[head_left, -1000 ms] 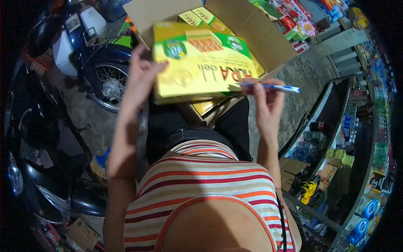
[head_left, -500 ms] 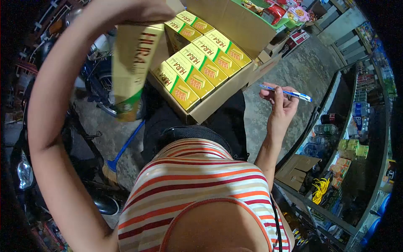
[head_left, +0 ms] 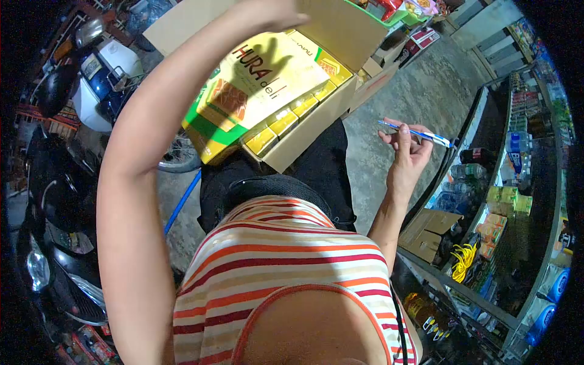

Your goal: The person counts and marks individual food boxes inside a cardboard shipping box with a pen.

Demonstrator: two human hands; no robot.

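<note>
One box overhanging carton's edge, left fingers loose, right fingers round pen above open floor

Open floor by right hand, yellow box across carton, apparently blocking it

Apparently a small shop; bottles and green-yellow packs line the shelves at right; motorbikes stand at left; bare concrete floor shows between.
</note>
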